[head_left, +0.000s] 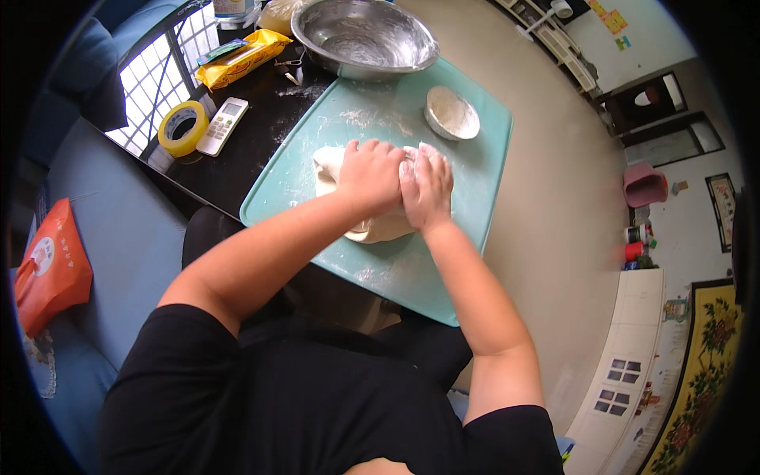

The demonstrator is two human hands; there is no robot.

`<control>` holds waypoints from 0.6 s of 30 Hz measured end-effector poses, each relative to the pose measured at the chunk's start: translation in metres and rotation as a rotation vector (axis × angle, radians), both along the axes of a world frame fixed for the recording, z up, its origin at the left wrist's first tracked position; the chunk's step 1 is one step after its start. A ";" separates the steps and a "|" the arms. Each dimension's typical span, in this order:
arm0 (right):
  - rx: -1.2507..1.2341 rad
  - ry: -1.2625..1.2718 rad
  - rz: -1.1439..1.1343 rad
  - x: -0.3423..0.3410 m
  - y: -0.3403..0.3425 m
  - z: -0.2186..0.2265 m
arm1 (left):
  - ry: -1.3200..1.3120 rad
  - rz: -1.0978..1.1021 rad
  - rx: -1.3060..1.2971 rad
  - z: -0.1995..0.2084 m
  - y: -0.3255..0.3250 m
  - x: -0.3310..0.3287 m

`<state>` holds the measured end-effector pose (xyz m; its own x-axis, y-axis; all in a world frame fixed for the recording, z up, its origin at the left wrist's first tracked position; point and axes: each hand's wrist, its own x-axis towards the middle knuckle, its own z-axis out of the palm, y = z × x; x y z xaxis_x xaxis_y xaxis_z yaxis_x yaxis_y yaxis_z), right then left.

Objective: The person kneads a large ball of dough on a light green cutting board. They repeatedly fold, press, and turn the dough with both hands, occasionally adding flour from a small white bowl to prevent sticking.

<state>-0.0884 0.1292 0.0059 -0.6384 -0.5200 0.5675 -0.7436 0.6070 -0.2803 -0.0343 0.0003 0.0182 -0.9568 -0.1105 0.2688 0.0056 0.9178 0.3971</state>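
A lump of pale dough lies on a turquoise board dusted with flour. My left hand presses into its top, fingers bent over the far side. Right beside it, touching, my right hand grips the dough's right part; its fingertips are white with flour. Between them the two hands hide much of the dough, and one folded end shows left of my left hand. Beyond my right hand stands a small bowl with flour in it.
A large metal bowl, floury inside, stands at the board's far edge. On the black table lie a yellow tape roll, a white remote control and a yellow packet. A blue sofa with an orange bag is at left.
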 end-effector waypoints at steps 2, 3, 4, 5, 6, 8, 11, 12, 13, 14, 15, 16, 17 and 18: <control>0.032 -0.042 0.057 0.021 0.017 -0.014 | 0.256 -0.011 0.009 -0.020 0.014 0.022; 0.034 0.027 0.066 0.038 0.022 -0.013 | 0.312 0.001 -0.008 -0.023 0.021 0.035; 0.035 0.095 0.075 0.051 0.026 -0.014 | 0.366 0.014 -0.025 -0.026 0.027 0.049; 0.002 0.140 0.099 0.058 0.029 -0.018 | 0.427 0.007 -0.035 -0.042 0.030 0.058; -0.024 0.170 0.108 0.063 0.031 -0.024 | 0.440 -0.001 -0.098 -0.053 0.032 0.066; -0.069 0.196 0.121 0.063 0.032 -0.031 | 0.571 -0.012 -0.131 -0.067 0.033 0.066; -0.055 0.239 0.085 0.033 0.028 -0.041 | 0.642 -0.031 -0.089 -0.077 0.026 0.033; -0.055 0.266 0.049 0.021 0.023 -0.040 | 0.612 -0.032 -0.046 -0.073 0.024 0.021; -0.061 0.241 0.036 0.006 0.017 -0.040 | 0.496 -0.010 -0.073 -0.065 0.020 0.008; -0.064 0.222 0.020 -0.010 0.012 -0.038 | 0.386 0.009 -0.097 -0.055 0.017 -0.006; -0.048 0.181 -0.012 -0.024 0.006 -0.037 | 0.332 0.021 -0.102 -0.049 0.012 -0.022; -0.033 0.144 -0.040 -0.038 0.000 -0.035 | 0.281 0.036 -0.108 -0.046 0.007 -0.038; -0.011 0.087 -0.048 -0.052 -0.005 -0.034 | 0.244 0.053 -0.107 -0.044 0.004 -0.051; -0.030 0.024 -0.047 -0.064 -0.010 -0.032 | 0.224 0.076 -0.102 -0.046 0.000 -0.065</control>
